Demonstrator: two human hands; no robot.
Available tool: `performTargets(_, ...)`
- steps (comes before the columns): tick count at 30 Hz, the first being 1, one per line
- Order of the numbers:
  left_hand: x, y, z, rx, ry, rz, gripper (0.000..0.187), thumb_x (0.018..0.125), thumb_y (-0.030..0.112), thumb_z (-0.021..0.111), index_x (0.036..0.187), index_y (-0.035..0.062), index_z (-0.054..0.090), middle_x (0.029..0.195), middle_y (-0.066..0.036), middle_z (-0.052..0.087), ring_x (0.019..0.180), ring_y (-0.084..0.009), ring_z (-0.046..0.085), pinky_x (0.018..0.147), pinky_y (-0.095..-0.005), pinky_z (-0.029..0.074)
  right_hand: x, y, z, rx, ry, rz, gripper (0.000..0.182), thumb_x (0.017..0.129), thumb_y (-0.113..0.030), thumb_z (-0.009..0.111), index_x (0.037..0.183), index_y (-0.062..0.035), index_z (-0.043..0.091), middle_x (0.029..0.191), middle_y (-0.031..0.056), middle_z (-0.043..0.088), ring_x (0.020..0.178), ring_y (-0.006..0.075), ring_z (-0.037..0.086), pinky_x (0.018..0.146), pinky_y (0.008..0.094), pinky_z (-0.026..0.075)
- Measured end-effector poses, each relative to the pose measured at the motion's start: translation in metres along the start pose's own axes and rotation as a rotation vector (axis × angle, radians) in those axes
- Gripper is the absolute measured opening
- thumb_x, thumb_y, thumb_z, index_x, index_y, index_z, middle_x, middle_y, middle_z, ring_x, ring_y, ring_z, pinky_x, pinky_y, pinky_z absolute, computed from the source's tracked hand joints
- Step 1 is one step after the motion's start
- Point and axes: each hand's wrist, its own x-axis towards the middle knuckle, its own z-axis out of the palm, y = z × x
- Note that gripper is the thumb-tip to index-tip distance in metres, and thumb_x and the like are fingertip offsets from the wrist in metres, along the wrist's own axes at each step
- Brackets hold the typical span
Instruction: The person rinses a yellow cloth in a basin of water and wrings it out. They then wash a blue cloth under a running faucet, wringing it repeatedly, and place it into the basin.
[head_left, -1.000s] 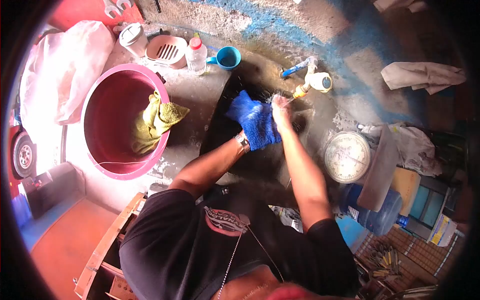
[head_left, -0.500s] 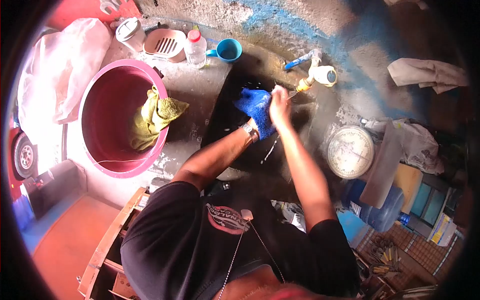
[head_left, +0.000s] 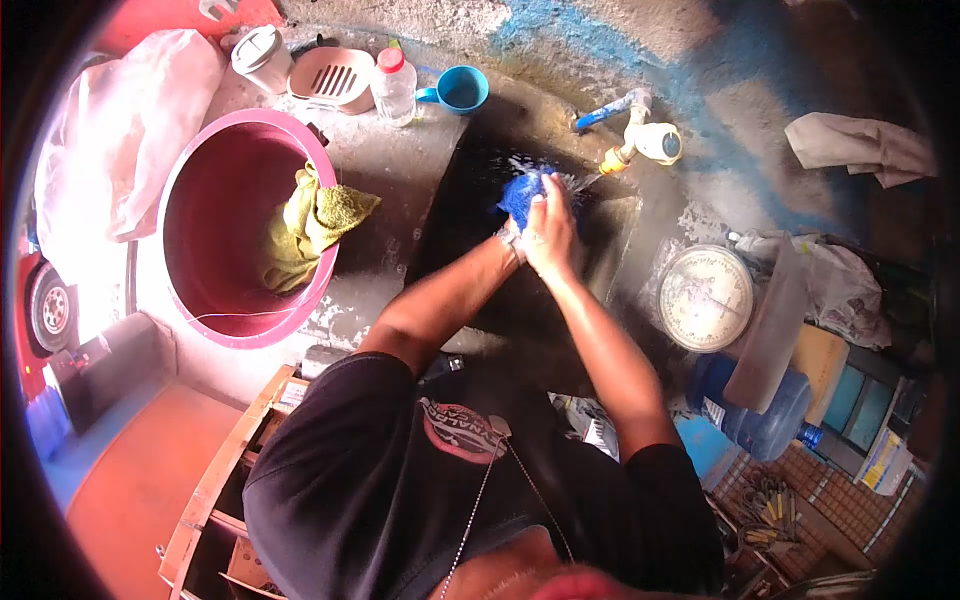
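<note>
A wet blue cloth [head_left: 521, 197] is bunched between my two hands over the dark sink basin [head_left: 465, 235]. My right hand [head_left: 550, 228] is closed against it from the right, thumb and fingers pressed on the cloth. My left hand [head_left: 515, 224], with a watch at its wrist, grips the cloth from the left; its fingers are mostly hidden behind the cloth and my other hand. Water from the faucet [head_left: 640, 143] runs down onto the cloth and splashes around it.
Left of the sink stands a pink tub [head_left: 172, 235] with a yellow-green towel [head_left: 315, 225] over its rim. A blue mug [head_left: 462, 90], clear bottle [head_left: 394, 92], soap dish [head_left: 331, 80] and white lidded cup [head_left: 262, 60] line the back. At right sits a round dial scale [head_left: 706, 298].
The blue cloth was spread over my left hand and is now squeezed into a smaller bunch. My right hand has shifted slightly left and down, closing in on it.
</note>
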Motion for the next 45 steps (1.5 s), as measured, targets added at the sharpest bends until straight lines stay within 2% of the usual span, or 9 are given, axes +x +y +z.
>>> performTargets(5,0.019,-0.091,0.084,0.754,0.361,0.176,0.040,0.093,0.049,0.046,0.109,0.0153,0.061,0.107,-0.007,0.064,0.098,-0.0230,0.059,0.093,-0.0379,0.046,0.058,0.027,-0.013,0.002,-0.073,0.484,0.039,0.095,-0.035,0.044,0.106,-0.0007,0.058,0.111,0.0287,0.059,0.111,0.0397,0.056,0.094,0.0473,0.043)
performTargets(9,-0.003,-0.039,0.043,0.043,0.137,0.110,0.039,0.095,0.044,0.045,0.118,0.0152,0.057,0.112,-0.007,0.062,0.106,-0.0232,0.057,0.097,-0.0394,0.043,0.009,0.004,0.008,-0.149,0.089,-0.047,0.040,0.093,-0.032,0.046,0.112,0.0016,0.057,0.113,0.0270,0.060,0.109,0.0421,0.058,0.095,0.0469,0.043)
performTargets(13,-0.006,-0.088,0.087,0.813,0.452,0.201,0.050,0.095,0.050,0.042,0.129,0.0153,0.053,0.128,-0.006,0.058,0.114,-0.0224,0.055,0.101,-0.0401,0.042,0.054,0.041,-0.001,0.001,-0.186,0.375,0.034,0.092,-0.025,0.045,0.109,0.0000,0.059,0.105,0.0279,0.062,0.102,0.0411,0.060,0.089,0.0513,0.045)
performTargets(19,-0.006,-0.024,0.042,0.555,0.192,0.246,0.045,0.095,0.049,0.041,0.118,0.0140,0.058,0.113,-0.005,0.063,0.106,-0.0208,0.058,0.094,-0.0406,0.045,0.018,0.017,0.020,-0.013,0.075,-0.228,0.040,0.094,-0.030,0.043,0.107,0.0041,0.058,0.114,0.0302,0.057,0.111,0.0426,0.055,0.094,0.0476,0.043)
performTargets(27,-0.002,-0.025,0.058,0.734,0.076,0.166,0.050,0.096,0.049,0.037,0.126,0.0134,0.055,0.117,-0.005,0.062,0.103,-0.0238,0.060,0.090,-0.0434,0.048,0.015,-0.020,0.002,-0.011,-0.017,0.040,0.040,0.090,-0.017,0.049,0.124,0.0036,0.050,0.128,0.0286,0.050,0.125,0.0437,0.043,0.108,0.0471,0.031)
performTargets(29,-0.002,-0.088,0.129,0.780,0.546,0.081,0.051,0.096,0.050,0.038,0.127,0.0124,0.054,0.117,-0.008,0.061,0.104,-0.0249,0.059,0.092,-0.0468,0.045,0.046,0.056,0.006,-0.036,-0.044,0.051,0.026,0.094,-0.029,0.048,0.096,-0.0067,0.060,0.094,0.0164,0.065,0.081,0.0331,0.062,0.075,0.0483,0.047)
performTargets(31,-0.001,-0.100,0.136,0.877,0.450,-0.014,0.046,0.092,0.046,0.044,0.120,0.0115,0.056,0.110,-0.010,0.062,0.100,-0.0247,0.058,0.094,-0.0476,0.043,0.073,0.078,-0.034,0.687,-0.405,0.737,0.012,0.087,-0.022,0.055,0.089,-0.0127,0.061,0.074,0.0017,0.062,0.069,0.0174,0.058,0.062,0.0342,0.047)
performTargets(36,-0.028,-0.088,0.179,1.450,0.248,0.061,0.041,0.097,0.036,0.039,0.119,0.0065,0.056,0.119,-0.011,0.061,0.114,-0.0226,0.054,0.106,-0.0392,0.038,0.074,0.094,-0.077,0.995,-0.311,0.828,0.011,0.085,-0.022,0.056,0.090,-0.0136,0.061,0.069,-0.0003,0.058,0.064,0.0114,0.054,0.057,0.0270,0.044)
performTargets(45,-0.034,-0.052,0.070,0.612,0.389,0.318,0.070,0.088,0.067,0.037,0.129,0.0122,0.052,0.128,-0.011,0.056,0.116,-0.0279,0.053,0.103,-0.0424,0.039,-0.018,-0.009,0.006,-0.212,0.017,-0.408,0.038,0.088,-0.018,0.052,0.122,-0.0012,0.052,0.117,0.0249,0.060,0.113,0.0412,0.056,0.099,0.0484,0.039)
